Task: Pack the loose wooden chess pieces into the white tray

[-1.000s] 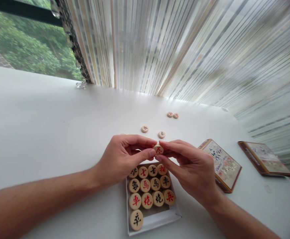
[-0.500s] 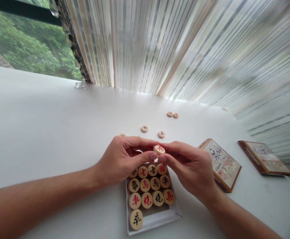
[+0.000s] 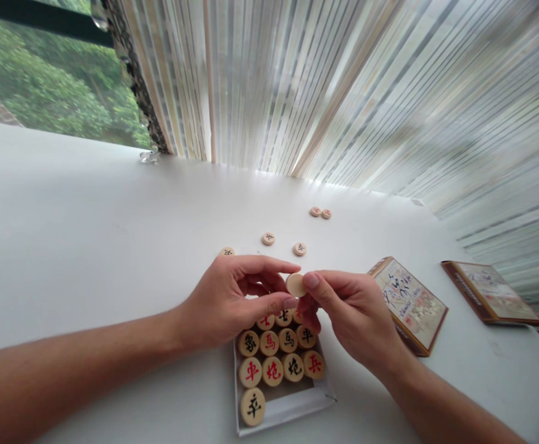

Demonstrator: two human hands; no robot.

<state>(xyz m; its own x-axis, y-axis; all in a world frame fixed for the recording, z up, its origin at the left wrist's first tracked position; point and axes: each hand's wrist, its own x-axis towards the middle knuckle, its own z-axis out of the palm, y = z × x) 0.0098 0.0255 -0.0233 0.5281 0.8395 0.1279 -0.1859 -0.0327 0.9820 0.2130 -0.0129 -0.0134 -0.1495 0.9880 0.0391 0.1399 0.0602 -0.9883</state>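
A round wooden Chinese chess piece (image 3: pixel 295 285) is held up above the near tray, its blank face toward me. My right hand (image 3: pixel 350 308) pinches its right side, with the thumb on the blank face. Fingertips of my left hand (image 3: pixel 235 296) appear to meet its upper and lower rim. Below my hands, a shallow white tray (image 3: pixel 297 404) holds rows of pieces with red or black characters. One black-marked piece (image 3: pixel 253 406) sits alone in the tray's front row. My hands partly cover the back rows.
Beyond my hands lie loose black-marked pieces, including a left one (image 3: pixel 268 238) and a right one (image 3: pixel 300 249). Farther back, two red-marked pieces (image 3: pixel 321 213) sit together. A Chinese chess box (image 3: pixel 412 308) and another flat box part (image 3: pixel 494 293) rest at right. A string curtain (image 3: pixel 269 80) borders the table.
The held piece has turned over: its red character has given way to a blank face. My right thumb has moved up onto that face, and my left fingers have spread wider.
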